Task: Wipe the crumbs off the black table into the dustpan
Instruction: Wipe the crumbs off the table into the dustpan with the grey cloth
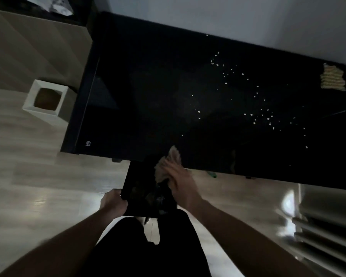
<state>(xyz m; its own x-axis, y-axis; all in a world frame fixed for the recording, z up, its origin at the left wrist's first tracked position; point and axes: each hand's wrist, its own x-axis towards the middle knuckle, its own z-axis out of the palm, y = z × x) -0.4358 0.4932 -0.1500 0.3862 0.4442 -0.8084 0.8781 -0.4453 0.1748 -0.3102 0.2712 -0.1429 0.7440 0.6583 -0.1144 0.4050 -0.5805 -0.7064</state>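
Observation:
A glossy black table fills the upper middle of the head view. Pale crumbs lie scattered over its right half. A black dustpan hangs just below the table's near edge, gripped at its left rim by my left hand. My right hand presses a crumpled beige cloth at the table's near edge, right above the dustpan. The cloth is blurred by motion.
A yellow knitted cloth lies at the table's far right corner. A white square bin stands on the pale wood floor left of the table. A beige cabinet is at the far left. A slatted metal object is at right.

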